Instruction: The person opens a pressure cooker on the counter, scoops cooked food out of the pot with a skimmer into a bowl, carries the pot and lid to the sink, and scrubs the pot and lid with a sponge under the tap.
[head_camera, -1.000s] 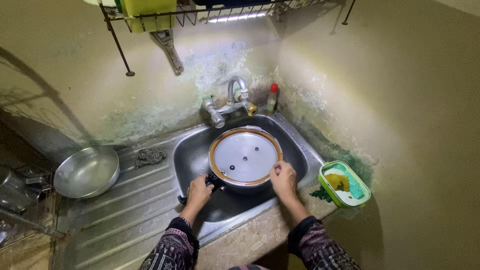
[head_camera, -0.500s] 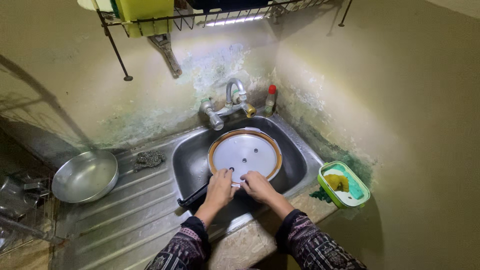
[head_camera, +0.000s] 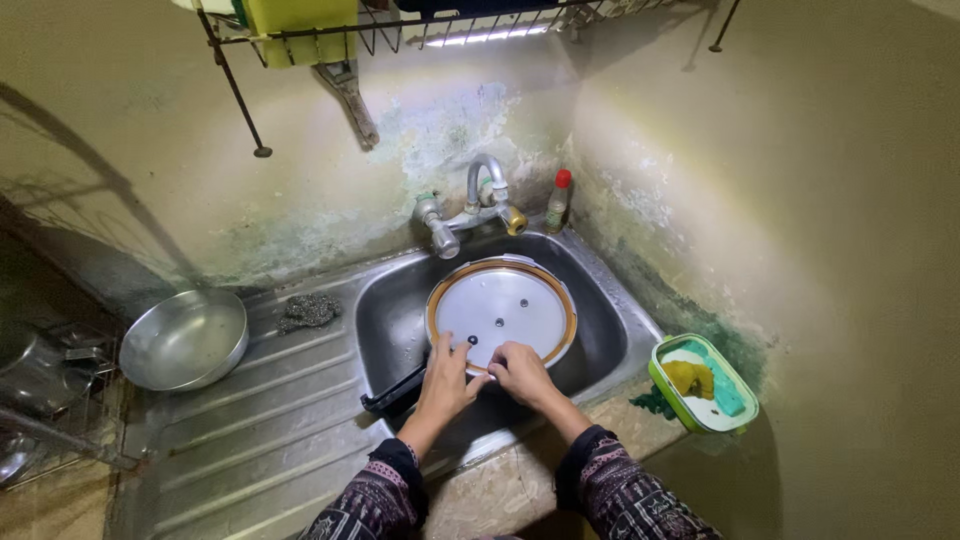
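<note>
A round metal lid (head_camera: 508, 305) with an orange-brown rubber ring lies on a pot in the steel sink (head_camera: 610, 300). The pot's black handle (head_camera: 395, 390) sticks out to the front left. My left hand (head_camera: 446, 380) rests at the lid's near edge, fingers spread over the rim. My right hand (head_camera: 523, 371) sits beside it on the same near edge, fingers curled at the rim. The two hands almost touch. I cannot see whether either one grips the ring or only presses on it.
A tap (head_camera: 470, 210) juts over the sink, a small red-capped bottle (head_camera: 558, 200) beside it. A steel bowl (head_camera: 185, 338) and a scouring pad (head_camera: 308, 311) lie on the ribbed drainboard. A green soap box (head_camera: 703, 382) with a yellow sponge sits at the right. A wire rack (head_camera: 400, 25) hangs overhead.
A second ago my left hand held the pot handle and my right hand the lid's right edge. Both have come together at the lid's near edge and stayed there.
</note>
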